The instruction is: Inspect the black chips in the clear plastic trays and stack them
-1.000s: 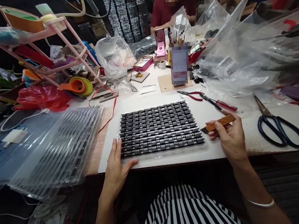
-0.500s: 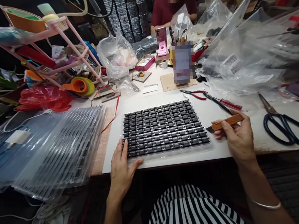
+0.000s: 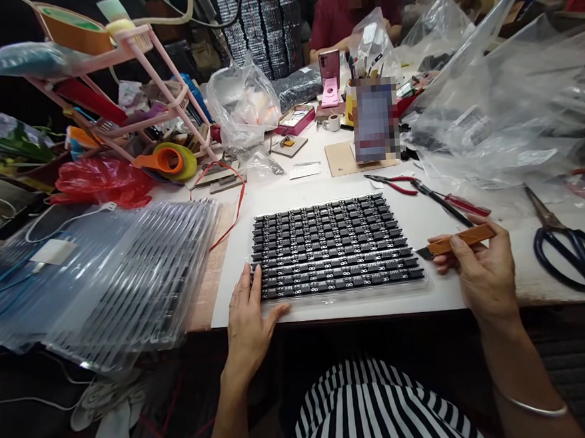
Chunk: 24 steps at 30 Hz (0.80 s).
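A clear plastic tray lies on the white board, filled with rows of small black circuit boards with silvery pins. My left hand rests at the tray's near left corner, fingers stretched out and thumb spread, holding nothing. Between the thumb and fingers of my right hand is a knife with a brown, tape-like handle. Its dark blade points left, close to the tray's right edge; I cannot tell whether it touches.
Stacked clear trays lie at left under a white cable. Scissors, pliers and a red-handled screwdriver lie at right. A pink rack stands behind left, plastic bags behind right. A person sits opposite.
The whole scene has shifted to the right in the picture as the head camera turned slightly left. Both hands, the knife and the tray keep nearly the same places relative to each other.
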Available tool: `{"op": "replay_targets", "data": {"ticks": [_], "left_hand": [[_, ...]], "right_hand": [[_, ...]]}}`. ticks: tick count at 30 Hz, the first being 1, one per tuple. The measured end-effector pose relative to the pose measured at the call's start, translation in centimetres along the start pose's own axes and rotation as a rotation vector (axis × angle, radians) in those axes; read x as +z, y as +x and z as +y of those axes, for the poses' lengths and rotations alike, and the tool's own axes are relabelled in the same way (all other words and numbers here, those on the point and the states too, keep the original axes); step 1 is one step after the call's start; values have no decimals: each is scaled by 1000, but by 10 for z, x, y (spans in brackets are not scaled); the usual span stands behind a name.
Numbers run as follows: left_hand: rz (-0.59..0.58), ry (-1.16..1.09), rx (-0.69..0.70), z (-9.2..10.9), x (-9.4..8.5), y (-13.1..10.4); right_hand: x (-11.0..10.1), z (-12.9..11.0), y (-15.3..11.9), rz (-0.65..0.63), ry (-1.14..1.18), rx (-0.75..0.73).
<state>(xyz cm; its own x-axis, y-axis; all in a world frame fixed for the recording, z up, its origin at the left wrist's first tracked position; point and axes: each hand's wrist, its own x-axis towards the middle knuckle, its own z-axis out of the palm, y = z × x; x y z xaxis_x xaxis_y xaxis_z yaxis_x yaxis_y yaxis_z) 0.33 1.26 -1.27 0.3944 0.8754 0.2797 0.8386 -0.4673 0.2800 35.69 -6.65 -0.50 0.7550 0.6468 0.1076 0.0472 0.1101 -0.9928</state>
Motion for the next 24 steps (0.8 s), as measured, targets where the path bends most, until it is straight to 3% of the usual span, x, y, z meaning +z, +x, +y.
{"op": "replay_targets", "data": {"ticks": [14,24], "left_hand": [[13,-70,-73,3,-2,-1],[117,-149,-123,7,-1,-4]], "right_hand": [[-3,5,3,15,-42,-22],[-6,11,6,28,-60,-49]]}}
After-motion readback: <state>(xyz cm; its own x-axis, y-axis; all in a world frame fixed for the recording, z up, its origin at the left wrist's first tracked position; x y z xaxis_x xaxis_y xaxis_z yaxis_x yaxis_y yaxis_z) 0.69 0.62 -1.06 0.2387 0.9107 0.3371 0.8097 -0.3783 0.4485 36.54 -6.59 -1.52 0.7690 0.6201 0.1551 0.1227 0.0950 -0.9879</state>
